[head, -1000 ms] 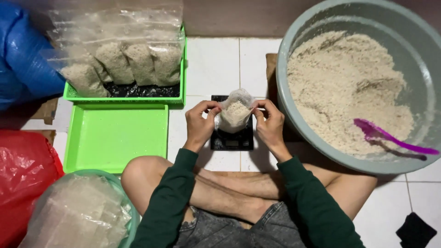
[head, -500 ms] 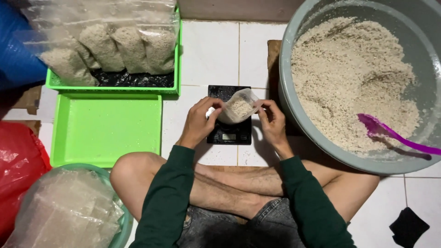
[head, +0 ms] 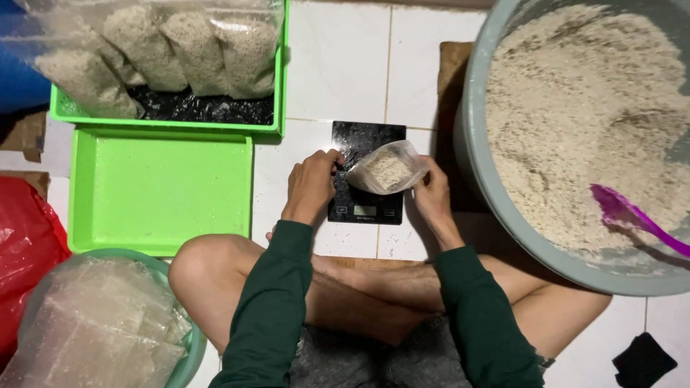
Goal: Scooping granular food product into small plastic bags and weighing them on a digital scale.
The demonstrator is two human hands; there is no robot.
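Between your fingers, the small bag of grain [head: 387,169] hangs over the black scale [head: 366,172]; your left hand [head: 313,183] and right hand [head: 431,194] pinch its edges.

- The left hand [head: 313,183] was out in front of the body, its back facing up, with the fingers curled and the fingertips pinched together at its far right edge.
- The right hand [head: 433,195] lay just across from it, the thumb pointing toward the left hand and the fingers bent inward.
- The two hands were near each other but apart.
- Both forearms ran forward from the body in dark green sleeves reaching to the wrists, and they drew closer toward the hands.
- The person sat cross-legged, bare knees spread to either side and shins crossing under the forearms.
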